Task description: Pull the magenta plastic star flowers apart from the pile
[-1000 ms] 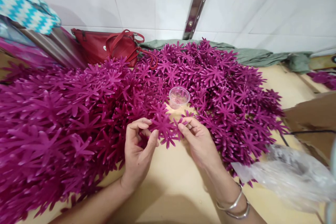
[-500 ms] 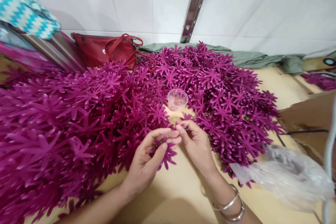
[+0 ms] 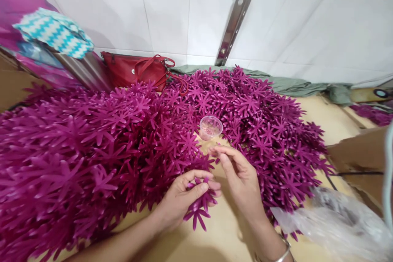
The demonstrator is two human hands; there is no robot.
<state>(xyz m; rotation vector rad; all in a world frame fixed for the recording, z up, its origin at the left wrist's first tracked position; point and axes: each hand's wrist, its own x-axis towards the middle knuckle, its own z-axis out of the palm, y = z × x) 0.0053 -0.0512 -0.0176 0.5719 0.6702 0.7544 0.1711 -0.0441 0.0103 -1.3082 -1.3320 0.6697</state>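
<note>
My left hand (image 3: 181, 202) is closed round a magenta plastic flower (image 3: 199, 206), thumb over its petals, low over the tan table (image 3: 215, 237). Just to its right, my right hand (image 3: 239, 180) has its thumb and forefinger pinched together near the flower's edge; what they pinch is too small to make out. A big heap of the same magenta flowers (image 3: 107, 139) covers the table to the left and behind both hands. A small clear plastic cup (image 3: 210, 127) stands in the heap just beyond my fingers.
A red handbag (image 3: 135, 71) lies against the white tiled wall at the back. Green cloth (image 3: 301, 86) runs along the wall to the right. A crumpled clear plastic bag (image 3: 337, 223) and brown cardboard (image 3: 359, 155) sit at the right.
The flower has gone from held up between both hands to gripped in my left hand alone, lower down. My right hand has let go and drawn slightly away. The view has tilted up.
</note>
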